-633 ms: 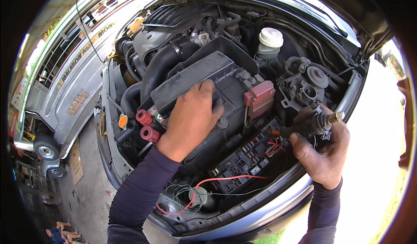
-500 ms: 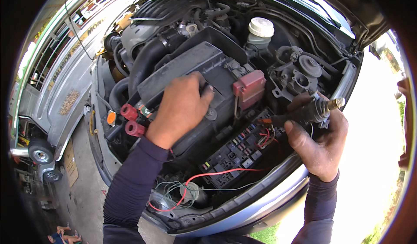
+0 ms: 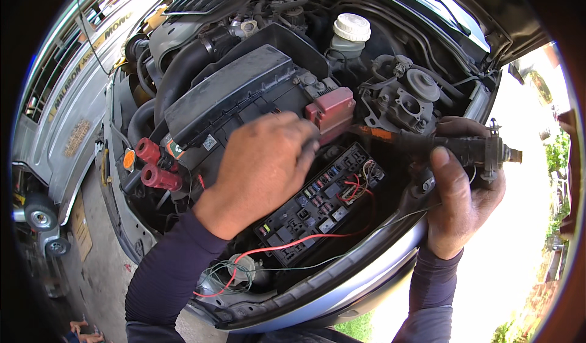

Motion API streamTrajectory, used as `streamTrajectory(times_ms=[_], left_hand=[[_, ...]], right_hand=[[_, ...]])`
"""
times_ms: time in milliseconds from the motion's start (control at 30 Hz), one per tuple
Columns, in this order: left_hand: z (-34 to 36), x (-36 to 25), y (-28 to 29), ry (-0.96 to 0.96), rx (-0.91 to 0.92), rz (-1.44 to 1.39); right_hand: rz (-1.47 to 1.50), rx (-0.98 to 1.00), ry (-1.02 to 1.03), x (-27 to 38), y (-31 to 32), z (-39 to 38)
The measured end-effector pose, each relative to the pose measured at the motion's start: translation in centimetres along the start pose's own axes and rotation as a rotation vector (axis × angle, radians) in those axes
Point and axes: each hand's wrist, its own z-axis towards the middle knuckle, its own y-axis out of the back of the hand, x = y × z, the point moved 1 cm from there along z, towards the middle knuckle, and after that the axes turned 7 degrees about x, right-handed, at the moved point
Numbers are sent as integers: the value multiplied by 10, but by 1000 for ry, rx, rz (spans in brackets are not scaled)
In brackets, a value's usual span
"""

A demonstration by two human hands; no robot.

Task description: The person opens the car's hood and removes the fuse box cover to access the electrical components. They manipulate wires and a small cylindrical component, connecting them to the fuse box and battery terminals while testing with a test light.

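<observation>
My left hand (image 3: 261, 167) hovers palm down over the black battery (image 3: 235, 123), left of the red terminal cover (image 3: 331, 112). Its fingers are loosely bent, with thumb and forefinger apart; nothing shows in them. At the right edge of the engine bay my right hand (image 3: 459, 205) is closed around a dark tubular part (image 3: 467, 150) with a clip and a metal tip at its right end. An orange section (image 3: 379, 133) shows at the left end of that part. Below lies an uncovered fuse box (image 3: 314, 211) with small coloured fuses and loose wires.
A red wire (image 3: 299, 243) and thin green wires (image 3: 213, 279) run across the front of the bay. Two red connectors (image 3: 161, 177) stand at the left. A white-capped reservoir (image 3: 352, 28) is at the back. The raised hood (image 3: 513, 13) overhangs the far right.
My left hand has moved right across the battery toward the red cover. My right hand has turned the tubular part to lie nearly level. The whole view has shifted slightly.
</observation>
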Motion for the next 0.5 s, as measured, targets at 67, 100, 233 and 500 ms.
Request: streamTrajectory(times_ms=[67,100,233,500], left_hand=[[0,-9,-6,-87,105,-56],[1,-12,-9,-131,105,-38],[9,-23,-25,-245,183,-20],[19,-20,-45,-280,290,-74]], right_hand=[[43,-82,-6,-1,0,-1],[67,-90,-22,-1,0,-2],[98,-106,-46,-1,-1,-3],[38,-61,-21,-2,1,-1]])
